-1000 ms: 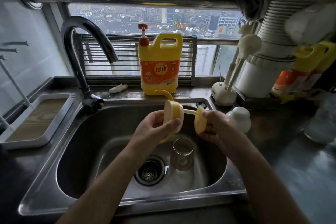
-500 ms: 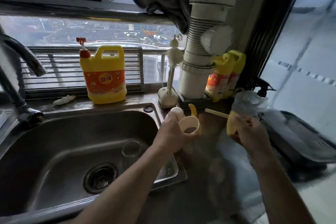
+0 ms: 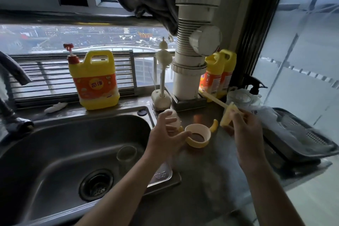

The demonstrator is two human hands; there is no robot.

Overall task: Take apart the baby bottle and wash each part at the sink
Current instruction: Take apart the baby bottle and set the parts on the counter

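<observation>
Ring (image 3: 196, 146): on worktop (image 3: 211, 180), just beside sink (image 3: 55, 152) edge.
Left hand (image 3: 165, 134): fingers spread, at ring rim.
Right hand (image 3: 246, 131): fingers pinching straw cap (image 3: 226, 116) above open worktop.
Bottle (image 3: 126, 154): in sink basin, near drain.

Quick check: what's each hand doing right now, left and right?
Left hand: open, fingers spread beside the yellow handled ring on the counter.
Right hand: pinching the yellow straw piece.

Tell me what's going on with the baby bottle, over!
Left hand open, by the handled ring on the counter. Right hand pinches the yellow straw piece. Glass bottle stands in the sink. White cap close behind left hand.
</observation>
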